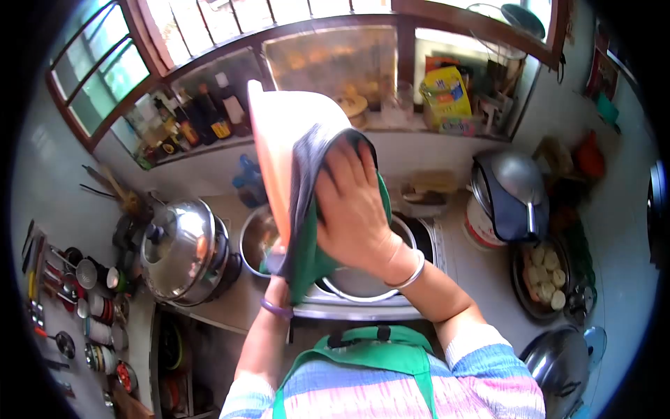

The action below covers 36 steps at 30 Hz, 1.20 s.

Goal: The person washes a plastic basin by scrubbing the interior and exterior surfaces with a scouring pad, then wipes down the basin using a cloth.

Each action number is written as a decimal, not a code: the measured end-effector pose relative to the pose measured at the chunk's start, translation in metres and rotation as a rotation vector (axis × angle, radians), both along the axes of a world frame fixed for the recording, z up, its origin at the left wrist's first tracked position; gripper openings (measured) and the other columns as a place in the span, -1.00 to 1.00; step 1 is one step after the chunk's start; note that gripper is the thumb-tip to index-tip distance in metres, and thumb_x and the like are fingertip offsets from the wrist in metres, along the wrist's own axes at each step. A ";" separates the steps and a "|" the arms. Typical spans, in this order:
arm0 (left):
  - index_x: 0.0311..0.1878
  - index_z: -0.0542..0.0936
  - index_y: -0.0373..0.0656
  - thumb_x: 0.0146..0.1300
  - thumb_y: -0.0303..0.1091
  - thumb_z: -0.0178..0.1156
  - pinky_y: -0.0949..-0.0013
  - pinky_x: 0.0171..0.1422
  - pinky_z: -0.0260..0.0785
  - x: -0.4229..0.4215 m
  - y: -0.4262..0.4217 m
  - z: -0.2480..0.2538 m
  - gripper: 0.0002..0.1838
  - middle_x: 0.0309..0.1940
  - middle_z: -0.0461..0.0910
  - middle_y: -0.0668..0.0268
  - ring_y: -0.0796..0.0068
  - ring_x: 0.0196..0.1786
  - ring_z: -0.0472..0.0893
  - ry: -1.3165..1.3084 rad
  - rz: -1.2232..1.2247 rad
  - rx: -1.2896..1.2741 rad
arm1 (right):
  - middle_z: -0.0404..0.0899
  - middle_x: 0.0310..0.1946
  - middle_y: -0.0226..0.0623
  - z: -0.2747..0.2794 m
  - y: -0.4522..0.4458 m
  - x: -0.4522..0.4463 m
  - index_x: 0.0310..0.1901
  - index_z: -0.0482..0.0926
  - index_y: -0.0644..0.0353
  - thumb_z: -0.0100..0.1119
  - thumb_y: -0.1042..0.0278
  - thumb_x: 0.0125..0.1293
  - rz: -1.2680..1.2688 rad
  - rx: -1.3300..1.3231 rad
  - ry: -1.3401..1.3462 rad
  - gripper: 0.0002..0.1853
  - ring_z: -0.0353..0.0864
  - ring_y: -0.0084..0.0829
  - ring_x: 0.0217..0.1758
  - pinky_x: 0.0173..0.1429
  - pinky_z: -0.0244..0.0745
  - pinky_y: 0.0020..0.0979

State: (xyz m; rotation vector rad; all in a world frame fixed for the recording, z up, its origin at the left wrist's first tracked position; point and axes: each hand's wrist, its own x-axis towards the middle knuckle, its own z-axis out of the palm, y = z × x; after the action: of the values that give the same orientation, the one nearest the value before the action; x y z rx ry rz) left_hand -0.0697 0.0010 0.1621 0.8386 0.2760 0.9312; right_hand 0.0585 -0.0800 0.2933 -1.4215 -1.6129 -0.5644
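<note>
An orange, green and dark-edged cloth item (pixel 279 160), maybe a hat or cover, is raised in front of me over the sink (pixel 419 307). My right hand (pixel 352 209) presses against its inner green side, fingers partly under the dark edge. At its lower left edge, my left hand (pixel 276 260) is closed on it, mostly hidden and blurred. Behind and below it, a metal basin (pixel 370 286) sits in the sink, and a steel bowl (pixel 252 241) stands just left of it.
A lidded steel pot (pixel 178 255) stands on the left. At right are a white bucket (pixel 478 227) with a dark cloth and ladle on top, and a pan of pale round pieces (pixel 548 276). Bottles (pixel 216 119) line the windowsill.
</note>
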 end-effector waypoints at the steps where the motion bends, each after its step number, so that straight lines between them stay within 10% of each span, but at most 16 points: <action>1: 0.21 0.39 -0.26 0.41 -0.28 -0.05 0.39 0.10 0.47 -0.005 0.008 -0.009 -0.61 0.07 0.51 0.21 0.38 0.04 0.55 0.057 0.029 -0.052 | 0.28 0.19 0.10 0.007 0.011 0.005 0.05 0.44 0.35 0.07 0.26 0.09 -0.029 -0.014 -0.014 -0.51 0.19 0.09 0.33 0.43 -0.12 0.12; 9: 0.08 0.46 -0.32 0.21 -0.52 0.08 0.22 0.00 0.54 -0.049 0.037 -0.089 -0.66 -0.05 0.56 0.13 0.22 -0.09 0.62 0.290 0.112 -0.325 | 0.54 -0.29 -0.05 -0.005 0.098 0.060 -0.31 0.48 0.32 0.01 0.36 0.16 0.282 -0.118 0.088 -0.81 0.50 -0.01 -0.21 -0.09 0.42 -0.09; 13: 0.16 0.38 -0.31 0.24 -0.55 -0.05 0.20 -0.07 0.55 -0.040 0.035 -0.088 -0.60 -0.09 0.57 0.11 0.19 -0.11 0.62 0.089 0.182 -0.463 | 0.36 0.22 0.01 -0.015 0.070 0.045 0.15 0.43 0.30 -0.07 0.23 0.28 0.742 -0.100 0.275 -0.54 0.10 -0.16 0.45 0.53 -0.40 -0.05; 17: 0.11 0.37 -0.28 0.27 -0.53 -0.06 0.20 -0.12 0.55 -0.031 0.036 -0.066 -0.67 -0.16 0.57 0.10 0.19 -0.15 0.62 0.168 0.228 -0.401 | 0.26 0.26 0.13 0.005 0.030 0.007 0.13 0.38 0.42 0.16 -0.30 0.09 0.271 -0.047 -0.039 -0.15 0.03 0.07 0.45 0.51 -0.41 0.03; 20: 0.06 0.38 -0.28 0.27 -0.55 -0.04 0.21 -0.14 0.56 -0.018 0.034 -0.056 -0.72 -0.18 0.57 0.07 0.17 -0.21 0.63 -0.030 0.146 -0.476 | 0.54 0.00 0.01 -0.018 0.035 0.007 -0.05 0.54 0.31 0.20 0.23 0.19 0.328 0.223 0.113 -0.63 0.41 0.01 0.24 0.38 0.11 0.05; 21: 0.07 0.38 -0.28 0.26 -0.56 -0.06 0.21 -0.12 0.56 -0.019 0.040 -0.068 -0.70 -0.17 0.57 0.06 0.15 -0.20 0.63 -0.030 0.120 -0.483 | 0.60 -0.13 -0.04 -0.015 0.027 0.002 -0.14 0.58 0.28 0.13 0.47 0.17 0.347 0.277 0.193 -0.78 0.51 -0.06 0.15 0.31 0.28 -0.06; 24: 0.13 0.37 -0.29 0.19 -0.61 -0.08 0.19 -0.01 0.55 -0.025 0.059 -0.095 -0.60 -0.10 0.54 0.03 0.09 -0.12 0.61 -0.024 0.125 -0.491 | 0.63 -0.21 -0.23 -0.022 0.020 0.013 -0.15 0.56 0.27 0.00 0.38 0.36 0.700 0.342 1.245 -0.81 0.63 -0.36 -0.11 0.14 0.46 -0.31; 26: 0.23 0.32 -0.28 0.10 -0.64 -0.07 0.10 0.13 0.50 -0.038 0.066 -0.093 -0.46 0.04 0.48 0.04 0.03 0.05 0.54 -0.010 0.265 -0.297 | 0.63 -0.24 -0.30 -0.005 0.006 0.060 -0.14 0.56 0.26 -0.03 0.23 0.42 0.336 0.279 1.355 -0.73 0.62 -0.50 -0.24 -0.03 0.53 -0.48; 28: 0.24 0.31 -0.28 0.02 -0.75 -0.11 0.14 0.12 0.51 -0.051 0.059 -0.050 -0.39 0.07 0.46 0.05 0.11 0.04 0.55 0.060 0.477 -0.187 | 0.62 -0.11 -0.23 0.000 0.003 0.119 0.01 0.50 0.37 -0.05 0.09 0.42 0.592 0.257 1.584 -0.56 0.61 -0.36 -0.01 0.19 0.45 -0.30; 31: 0.22 0.34 -0.36 -0.09 -0.80 -0.09 0.32 0.15 0.44 -0.055 0.058 -0.020 -0.35 0.04 0.49 0.14 0.30 0.05 0.55 0.139 0.557 0.134 | 0.60 -0.05 -0.11 0.035 0.001 0.116 0.06 0.48 0.41 -0.05 0.04 0.41 0.885 0.193 1.498 -0.50 0.60 -0.32 0.02 0.21 0.46 -0.26; 33: 0.17 0.39 -0.40 -0.11 -0.77 -0.07 0.42 0.18 0.37 -0.044 0.044 0.008 -0.38 0.02 0.52 0.19 0.40 0.06 0.54 0.237 0.507 0.312 | 0.55 0.03 -0.12 0.027 0.013 0.099 0.10 0.49 0.31 -0.03 0.07 0.41 0.121 0.217 0.829 -0.54 0.56 -0.33 0.07 0.20 0.43 -0.33; 36: 0.13 0.44 -0.39 -0.16 -0.73 -0.08 0.47 0.20 0.31 -0.023 0.027 0.032 -0.38 -0.01 0.54 0.25 0.50 0.05 0.52 0.247 0.348 0.389 | 0.52 0.04 -0.08 0.009 0.049 0.047 0.10 0.48 0.28 0.09 0.40 0.29 0.115 0.192 0.301 -0.65 0.52 -0.23 0.08 0.12 0.42 -0.39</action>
State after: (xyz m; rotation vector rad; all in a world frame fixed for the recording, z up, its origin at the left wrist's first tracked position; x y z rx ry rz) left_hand -0.0927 0.0282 0.1938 1.2954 0.4741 1.2294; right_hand 0.1051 -0.0312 0.3028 -1.1998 -1.3532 -0.4043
